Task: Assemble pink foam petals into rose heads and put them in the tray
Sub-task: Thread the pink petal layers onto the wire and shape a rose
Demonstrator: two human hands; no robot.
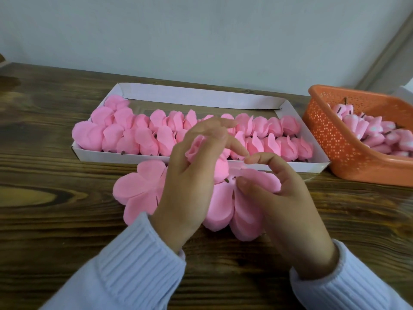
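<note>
Left hand (190,182) grips one rosebud (220,170); right hand (276,198) pinches petal sheet (223,209) (two on table (67,220)).

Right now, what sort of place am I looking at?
Probably a small craft worktable for handmade flower piecework: a wooden table against a plain wall, a white cardboard tray packed with pink rose heads, and an orange basket holding pink pieces.
</note>
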